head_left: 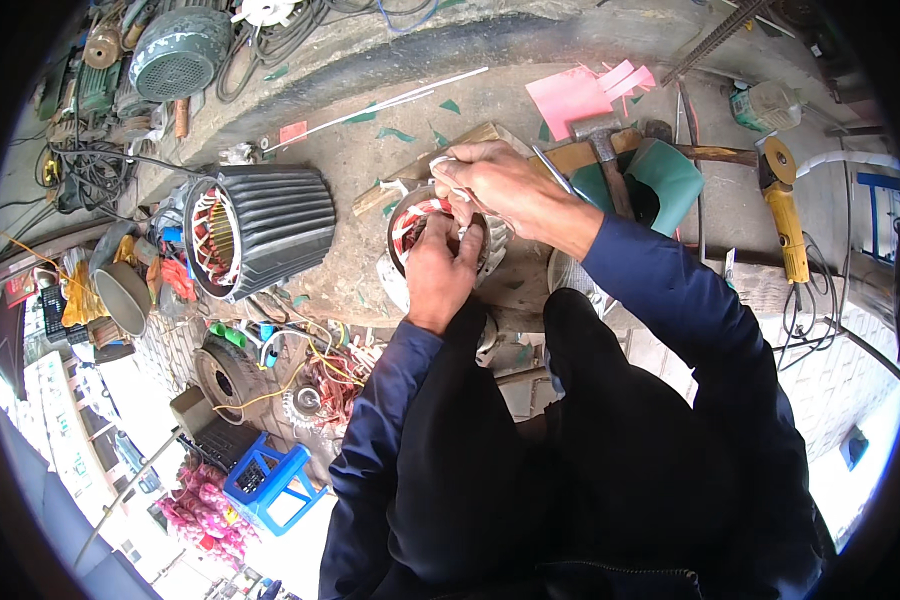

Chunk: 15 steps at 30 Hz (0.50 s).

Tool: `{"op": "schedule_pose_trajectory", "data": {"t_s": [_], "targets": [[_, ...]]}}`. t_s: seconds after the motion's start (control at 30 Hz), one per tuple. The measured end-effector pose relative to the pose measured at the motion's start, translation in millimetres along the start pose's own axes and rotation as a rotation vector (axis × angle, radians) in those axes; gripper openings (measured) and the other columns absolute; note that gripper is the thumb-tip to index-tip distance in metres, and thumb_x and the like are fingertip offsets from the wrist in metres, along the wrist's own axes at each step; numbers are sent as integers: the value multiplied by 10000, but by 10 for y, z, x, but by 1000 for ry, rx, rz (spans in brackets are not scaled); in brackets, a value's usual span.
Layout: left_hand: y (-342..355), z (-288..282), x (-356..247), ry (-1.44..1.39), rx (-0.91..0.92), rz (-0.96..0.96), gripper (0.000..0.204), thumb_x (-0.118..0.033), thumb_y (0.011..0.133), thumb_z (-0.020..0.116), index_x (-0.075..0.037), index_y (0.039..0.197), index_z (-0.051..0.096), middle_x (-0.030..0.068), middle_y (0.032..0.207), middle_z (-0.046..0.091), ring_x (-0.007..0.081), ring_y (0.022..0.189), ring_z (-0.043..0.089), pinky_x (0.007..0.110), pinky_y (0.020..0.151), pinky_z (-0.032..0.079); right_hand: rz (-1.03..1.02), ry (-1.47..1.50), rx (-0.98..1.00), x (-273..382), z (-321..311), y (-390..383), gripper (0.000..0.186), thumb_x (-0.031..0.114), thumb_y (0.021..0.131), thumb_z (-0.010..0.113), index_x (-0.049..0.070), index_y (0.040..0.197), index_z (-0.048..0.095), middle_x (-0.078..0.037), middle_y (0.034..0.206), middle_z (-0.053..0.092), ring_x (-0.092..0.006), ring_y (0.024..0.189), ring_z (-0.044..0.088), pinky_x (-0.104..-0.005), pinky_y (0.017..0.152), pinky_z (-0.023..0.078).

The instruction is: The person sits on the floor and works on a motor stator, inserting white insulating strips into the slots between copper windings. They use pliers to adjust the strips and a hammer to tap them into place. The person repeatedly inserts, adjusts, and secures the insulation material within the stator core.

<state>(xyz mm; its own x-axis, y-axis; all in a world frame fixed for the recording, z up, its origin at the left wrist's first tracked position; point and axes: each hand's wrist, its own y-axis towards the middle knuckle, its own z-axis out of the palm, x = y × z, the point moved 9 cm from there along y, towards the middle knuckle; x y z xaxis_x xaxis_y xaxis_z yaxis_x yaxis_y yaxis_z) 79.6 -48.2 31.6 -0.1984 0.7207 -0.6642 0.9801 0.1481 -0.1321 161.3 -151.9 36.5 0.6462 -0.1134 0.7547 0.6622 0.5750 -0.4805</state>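
Between my hands stands a small motor stator [393, 285], its round opening turned up, with red and white windings [407, 228] showing inside the rim. My left hand [440, 270] reaches into the opening from the near side, its fingers curled and thumb bent in; what they pinch is hidden. Above the far rim, my right hand [495, 185] is closed on a white cord [444, 163], which loops around its fingers. To the left lies a larger finned motor housing [285, 210] on its side, with windings laced in white at its open end.
Right of the stator lie a hammer [607, 160], a curled green sheet [670, 180] and pink paper [568, 97]. A yellow angle grinder [790, 235] rests farther right. Another motor [180, 55] sits at the far left. A blue stool [288, 490] stands on the lower left floor.
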Motion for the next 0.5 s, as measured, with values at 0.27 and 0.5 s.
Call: {"op": "schedule_pose_trajectory", "data": {"t_s": [0.27,0.5], "targets": [[-118,-169,16,-440,27,137,119,-118,1021,717,-8,984,687,22,849,695,99,741,607,263,711,530,-151,-385,86,378,309,40,247,173,1052,611,-14,914,697,-35,797,669,-94,708,560,-317,634,456],[80,-185,86,-726,95,45,234,-209,1117,571,1,1090,670,64,989,742,91,798,645,268,736,539,-227,-875,160,555,576,77,201,154,954,631,-19,908,722,-110,742,688,-174,664,619,-386,638,497]]}}
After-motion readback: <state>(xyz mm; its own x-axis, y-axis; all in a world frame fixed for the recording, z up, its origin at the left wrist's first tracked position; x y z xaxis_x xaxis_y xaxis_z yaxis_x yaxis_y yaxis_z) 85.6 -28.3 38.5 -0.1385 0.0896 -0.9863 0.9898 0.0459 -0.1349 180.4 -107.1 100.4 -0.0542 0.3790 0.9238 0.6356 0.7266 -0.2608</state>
